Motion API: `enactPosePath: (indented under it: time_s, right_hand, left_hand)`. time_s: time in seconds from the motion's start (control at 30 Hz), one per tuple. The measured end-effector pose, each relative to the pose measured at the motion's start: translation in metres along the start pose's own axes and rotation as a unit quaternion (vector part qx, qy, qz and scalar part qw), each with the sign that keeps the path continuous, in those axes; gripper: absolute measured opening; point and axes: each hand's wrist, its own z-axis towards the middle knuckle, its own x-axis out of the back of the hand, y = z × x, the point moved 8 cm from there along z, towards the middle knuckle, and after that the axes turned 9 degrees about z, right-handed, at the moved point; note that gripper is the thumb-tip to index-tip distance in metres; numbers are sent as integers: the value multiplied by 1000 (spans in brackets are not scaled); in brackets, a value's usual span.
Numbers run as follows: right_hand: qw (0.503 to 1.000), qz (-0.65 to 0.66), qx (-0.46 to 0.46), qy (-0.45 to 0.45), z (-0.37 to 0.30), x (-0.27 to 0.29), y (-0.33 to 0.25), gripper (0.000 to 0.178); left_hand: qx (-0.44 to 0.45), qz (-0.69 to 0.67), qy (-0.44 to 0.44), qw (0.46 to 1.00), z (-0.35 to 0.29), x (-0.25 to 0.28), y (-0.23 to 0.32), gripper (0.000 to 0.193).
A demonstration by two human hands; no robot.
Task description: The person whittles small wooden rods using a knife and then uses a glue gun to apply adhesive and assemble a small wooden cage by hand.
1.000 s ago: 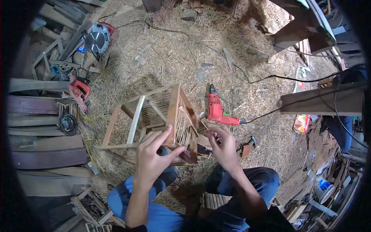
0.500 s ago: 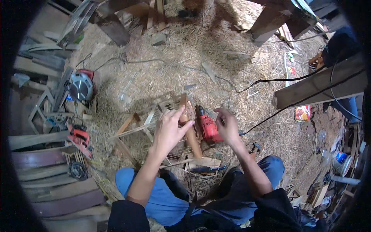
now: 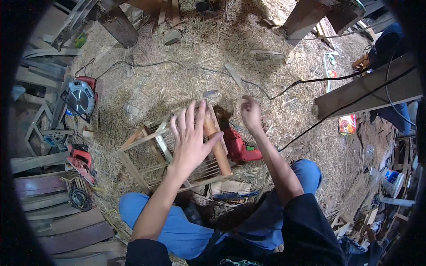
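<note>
My left hand (image 3: 190,139) is spread flat with fingers apart, over a small wooden cage-like frame (image 3: 137,175) with thin parallel rods. Along the frame's right side runs a smooth brown wooden piece (image 3: 220,158), with my left thumb above it. Beyond and to the right of the frame, my right hand (image 3: 251,113) hovers with its fingers curled together; whether something small sits in them I cannot make out. A red power drill (image 3: 239,148) lies on the straw between the frame and my right forearm, partly hidden by that arm.
A knife-like tool with a dark blue handle (image 3: 235,195) lies near my legs. Leftward are a circular saw (image 3: 81,98), a red power tool (image 3: 80,162) and stacked boards (image 3: 73,221). Cords cross the straw-covered floor. A wooden beam (image 3: 368,86) and a person (image 3: 392,48) are at right.
My left hand has opened its fingers and lifted off the brown wooden piece. My right hand has moved farther forward and slightly left, away from the drill.
</note>
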Motion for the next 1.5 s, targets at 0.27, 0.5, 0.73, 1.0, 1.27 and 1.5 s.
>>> enactPosePath:
  time_s: [0.27,0.5,0.73,1.0,1.27,1.5]
  right_hand:
    - [903,-359,234,-39,-90,46,-72,48]
    - [874,-344,86,-334,-161,30,0,60]
    - [819,-475,162,-279,-161,7,31,68]
    - [799,-498,190,-277,-176,-2,33,82]
    - [803,-469,143,-340,-204,2,-25,103]
    - [861,-349,123,-350,-193,44,-77,87]
  left_hand:
    - [20,7,-22,1000,-20,-40,-7,78]
    - [-9,13,-16,1000,-22,-38,16,100]
    - [-8,1,-27,1000,-38,-23,16,99]
    - [36,-43,32,998,-41,-28,10,98]
    - [53,-96,27,994,-67,-14,-10,112]
    - [40,-65,41,996,-87,-16,-9,101]
